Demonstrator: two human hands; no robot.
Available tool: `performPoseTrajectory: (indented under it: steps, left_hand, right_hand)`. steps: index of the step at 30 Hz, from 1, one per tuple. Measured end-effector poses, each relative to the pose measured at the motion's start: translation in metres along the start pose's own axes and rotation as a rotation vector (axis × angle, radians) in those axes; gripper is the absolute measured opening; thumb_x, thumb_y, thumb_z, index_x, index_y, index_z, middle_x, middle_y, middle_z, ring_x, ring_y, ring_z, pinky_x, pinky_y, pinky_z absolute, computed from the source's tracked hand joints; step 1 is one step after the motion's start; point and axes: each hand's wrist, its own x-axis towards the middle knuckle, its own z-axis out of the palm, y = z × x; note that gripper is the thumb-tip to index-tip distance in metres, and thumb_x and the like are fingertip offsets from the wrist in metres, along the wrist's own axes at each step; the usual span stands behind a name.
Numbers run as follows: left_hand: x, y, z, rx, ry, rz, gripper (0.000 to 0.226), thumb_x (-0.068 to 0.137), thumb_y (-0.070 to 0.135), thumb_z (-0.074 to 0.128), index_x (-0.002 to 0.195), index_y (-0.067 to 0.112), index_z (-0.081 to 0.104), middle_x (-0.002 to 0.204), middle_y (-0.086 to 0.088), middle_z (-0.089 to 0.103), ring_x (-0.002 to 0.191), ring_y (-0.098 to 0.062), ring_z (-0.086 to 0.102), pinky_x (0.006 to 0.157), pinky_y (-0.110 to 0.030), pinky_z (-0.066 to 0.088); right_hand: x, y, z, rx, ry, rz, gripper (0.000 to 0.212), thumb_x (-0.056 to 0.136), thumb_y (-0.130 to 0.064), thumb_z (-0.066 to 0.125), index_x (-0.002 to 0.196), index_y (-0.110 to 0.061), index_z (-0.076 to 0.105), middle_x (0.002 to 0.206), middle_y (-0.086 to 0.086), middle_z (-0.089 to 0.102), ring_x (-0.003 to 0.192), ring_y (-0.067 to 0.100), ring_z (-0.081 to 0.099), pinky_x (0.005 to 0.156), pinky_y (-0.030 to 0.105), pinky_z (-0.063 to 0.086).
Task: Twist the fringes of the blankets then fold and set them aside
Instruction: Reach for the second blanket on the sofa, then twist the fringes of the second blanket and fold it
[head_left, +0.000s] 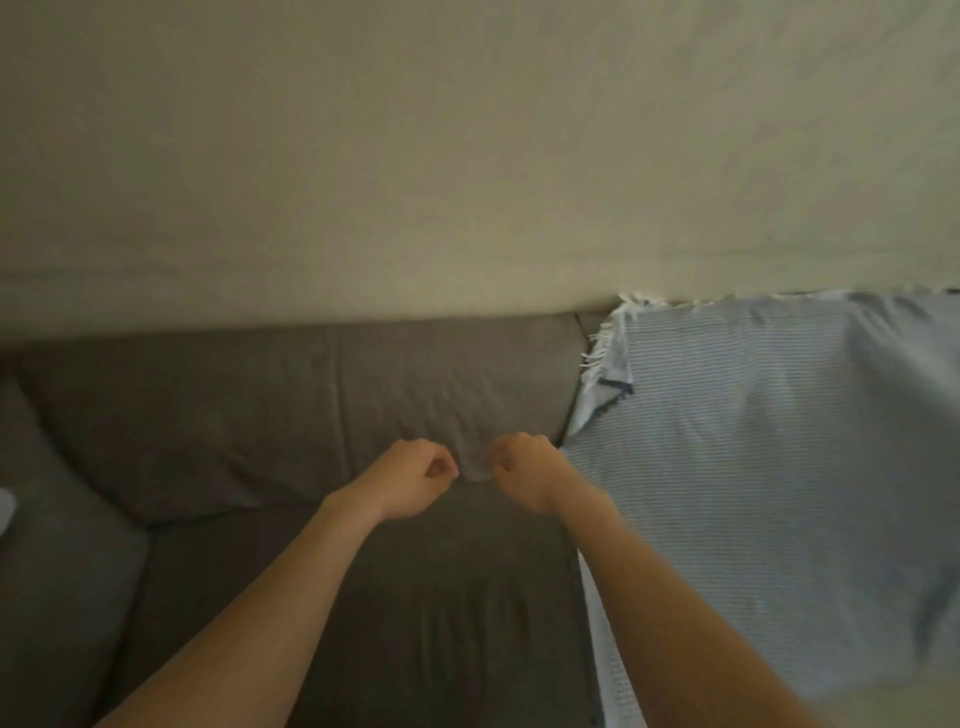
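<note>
1. Two hands, left (413, 480) and right (524, 475), hung curled over the sofa (260, 415), close together; whether they pinched anything could not be told.
2. Blanket (753, 467) lay draped at right, fringe (605, 345) loose.
3. Advice: pinch few strands, roll firmly.

You have bare grey sofa seat (426, 613) open across the lower middle and left of the frame. At right the striped blanket (753, 447) covers the cushion; the backrest (291, 410) and wall (467, 156) close off the top.
</note>
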Motion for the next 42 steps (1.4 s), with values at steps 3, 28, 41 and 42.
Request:
performPoseTrajectory:
  steps: [3, 28, 41, 42]
  left_hand:
    - [0.039, 0.026, 0.015, -0.018, -0.018, 0.056, 0.019, 0.103, 0.024, 0.061, 0.112, 0.022, 0.078, 0.104, 0.005, 0.077, 0.076, 0.001, 0.064, 0.083, -0.025, 0.053]
    - [0.259, 0.377, 0.196, 0.162, -0.371, 0.021, 0.025, 0.106, 0.037, 0.055, 0.121, 0.028, 0.072, 0.116, 0.006, 0.069, 0.104, -0.010, 0.065, 0.081, -0.022, 0.049]
    - [0.342, 0.402, 0.211, 0.162, -0.059, 0.011, 0.023, 0.104, 0.034, 0.058, 0.122, 0.026, 0.070, 0.118, 0.005, 0.071, 0.101, -0.012, 0.068, 0.091, -0.041, 0.061]
    - [0.348, 0.402, 0.211, 0.151, -0.036, 0.017, 0.023, 0.104, 0.033, 0.058, 0.121, 0.025, 0.071, 0.118, 0.006, 0.072, 0.101, -0.012, 0.069, 0.091, -0.040, 0.061]
  right_hand:
    - [-0.013, 0.025, -0.016, 0.009, 0.057, 0.078, 0.051, 0.083, -0.035, 0.045, 0.125, -0.022, 0.071, 0.122, 0.017, 0.073, 0.113, 0.043, 0.067, 0.094, 0.047, 0.058]
    - [-0.043, 0.429, -0.206, 0.193, 0.118, 0.110, 0.037, 0.099, -0.025, 0.056, 0.133, -0.019, 0.069, 0.128, 0.006, 0.072, 0.115, 0.021, 0.068, 0.103, 0.037, 0.055]
    - [-0.007, 0.489, -0.256, 0.040, 0.146, 0.068, 0.037, 0.101, -0.022, 0.055, 0.137, -0.016, 0.063, 0.130, 0.010, 0.068, 0.112, 0.027, 0.068, 0.094, 0.042, 0.060]
    - [-0.004, 0.489, -0.260, 0.019, 0.142, 0.070, 0.037, 0.101, -0.020, 0.055, 0.137, -0.015, 0.062, 0.130, 0.011, 0.068, 0.111, 0.027, 0.068, 0.093, 0.042, 0.060]
